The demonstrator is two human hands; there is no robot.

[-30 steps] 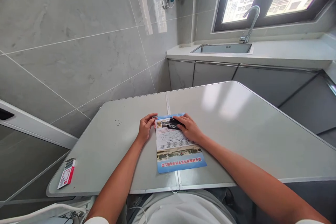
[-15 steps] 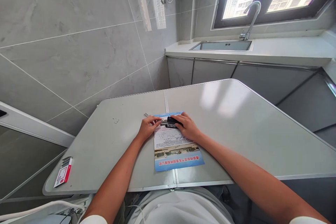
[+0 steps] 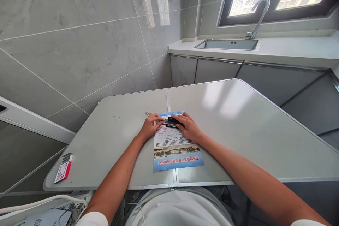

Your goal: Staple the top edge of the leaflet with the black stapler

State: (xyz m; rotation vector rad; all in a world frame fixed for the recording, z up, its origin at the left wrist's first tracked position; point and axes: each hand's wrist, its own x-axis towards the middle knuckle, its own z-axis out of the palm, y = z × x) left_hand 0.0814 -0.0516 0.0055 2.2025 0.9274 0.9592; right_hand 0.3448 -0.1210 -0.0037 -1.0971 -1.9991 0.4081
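Note:
A black stapler (image 3: 172, 121) lies over the upper part of a printed sheet (image 3: 174, 152) with blue borders and a photo strip. My right hand (image 3: 188, 127) is wrapped round the stapler's body from the right. From the left, my left hand (image 3: 151, 125) pinches at the stapler's metal front end, thumb and fingertips close together. Anything small between those fingertips is too tiny to make out. Just beyond the left hand lies a small metal strip (image 3: 147, 113), probably staples. Small dark bits (image 3: 116, 118), like loose staples, are scattered to the left.
The pale folding table (image 3: 251, 141) has a metal seam down its middle. A red and white box (image 3: 63, 168) with dark grey strips at its top sits near the left corner. Behind stand a tiled wall (image 3: 79, 42) and a counter with a sink (image 3: 230, 45).
The view has shifted slightly. Both hands stay at the stapler, and the left fingers have moved only a little at its front end.

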